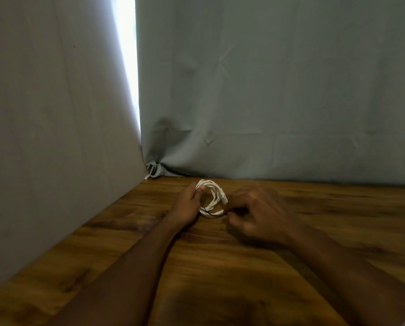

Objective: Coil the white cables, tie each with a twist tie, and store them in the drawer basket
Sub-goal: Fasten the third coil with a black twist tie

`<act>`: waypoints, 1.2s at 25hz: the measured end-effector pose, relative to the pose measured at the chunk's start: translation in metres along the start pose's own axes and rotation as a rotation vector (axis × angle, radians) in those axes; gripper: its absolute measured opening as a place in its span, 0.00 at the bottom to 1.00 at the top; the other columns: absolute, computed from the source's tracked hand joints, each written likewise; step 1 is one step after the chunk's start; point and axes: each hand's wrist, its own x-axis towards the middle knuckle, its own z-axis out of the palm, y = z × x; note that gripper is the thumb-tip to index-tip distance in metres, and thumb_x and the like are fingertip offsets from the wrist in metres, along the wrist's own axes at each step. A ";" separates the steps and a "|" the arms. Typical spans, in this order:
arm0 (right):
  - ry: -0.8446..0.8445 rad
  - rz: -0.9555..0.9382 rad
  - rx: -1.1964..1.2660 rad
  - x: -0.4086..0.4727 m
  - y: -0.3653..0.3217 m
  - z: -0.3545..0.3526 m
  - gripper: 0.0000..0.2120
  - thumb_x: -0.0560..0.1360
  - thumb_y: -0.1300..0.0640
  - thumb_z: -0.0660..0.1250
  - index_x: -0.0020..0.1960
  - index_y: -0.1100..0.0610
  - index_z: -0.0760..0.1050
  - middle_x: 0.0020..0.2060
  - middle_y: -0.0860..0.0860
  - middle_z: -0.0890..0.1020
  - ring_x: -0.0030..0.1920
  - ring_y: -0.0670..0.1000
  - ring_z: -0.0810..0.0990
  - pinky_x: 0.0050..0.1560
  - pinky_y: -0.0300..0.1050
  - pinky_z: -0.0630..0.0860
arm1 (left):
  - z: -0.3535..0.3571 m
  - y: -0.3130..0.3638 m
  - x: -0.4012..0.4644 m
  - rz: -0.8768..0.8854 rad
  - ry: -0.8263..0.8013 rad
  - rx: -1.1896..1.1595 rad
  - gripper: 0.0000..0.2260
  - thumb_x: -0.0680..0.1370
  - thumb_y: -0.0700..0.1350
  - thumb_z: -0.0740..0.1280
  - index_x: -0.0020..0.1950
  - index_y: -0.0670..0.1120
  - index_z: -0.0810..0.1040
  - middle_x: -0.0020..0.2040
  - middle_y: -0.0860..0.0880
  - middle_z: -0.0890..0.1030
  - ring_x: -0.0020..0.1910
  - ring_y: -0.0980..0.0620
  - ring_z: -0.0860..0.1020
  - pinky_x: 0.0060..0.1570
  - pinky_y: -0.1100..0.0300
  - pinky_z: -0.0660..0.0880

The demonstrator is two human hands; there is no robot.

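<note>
White cable (212, 196), coiled, sits upright over wood table (220, 267) near back curtain (267, 90). L hand (187, 206) grips coil's left side, fingers curled. R hand (255, 211), blurred, pinches dark twist tie (214, 214) at coil's bottom.

Lighting: dim overall. Your one light source is the bright gap (126, 67) between the curtains (267, 90), blown out to plain white glare. Colour cast: grey-green, muted. Shadows: soft and dark on the table (220, 267) beneath your forearms and at its near edge. Blur: your right hand (255, 212) is smeared by motion; your left hand (187, 205) is somewhat sharper. Distortion: the table's edges bow and tilt, wide-angle. Detail: soft and grainy throughout.
</note>
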 end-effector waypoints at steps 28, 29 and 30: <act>-0.033 -0.093 -0.350 0.004 0.005 -0.004 0.12 0.75 0.46 0.60 0.41 0.48 0.80 0.35 0.45 0.79 0.41 0.50 0.75 0.44 0.46 0.65 | -0.008 0.011 -0.003 -0.185 -0.141 -0.283 0.11 0.77 0.55 0.66 0.50 0.55 0.86 0.52 0.48 0.88 0.57 0.44 0.85 0.65 0.37 0.76; -0.039 -0.089 -0.380 0.004 0.006 -0.004 0.14 0.76 0.46 0.59 0.42 0.48 0.81 0.36 0.45 0.79 0.41 0.50 0.76 0.45 0.46 0.64 | -0.008 0.013 -0.004 -0.188 -0.144 -0.282 0.10 0.79 0.53 0.66 0.50 0.53 0.86 0.51 0.48 0.88 0.57 0.44 0.84 0.65 0.38 0.76; -0.043 -0.093 -0.400 0.004 0.006 -0.004 0.14 0.76 0.46 0.58 0.42 0.48 0.81 0.36 0.45 0.80 0.42 0.50 0.76 0.45 0.46 0.64 | -0.008 0.014 -0.005 -0.190 -0.143 -0.278 0.10 0.82 0.51 0.65 0.51 0.51 0.86 0.51 0.48 0.88 0.56 0.45 0.84 0.65 0.38 0.76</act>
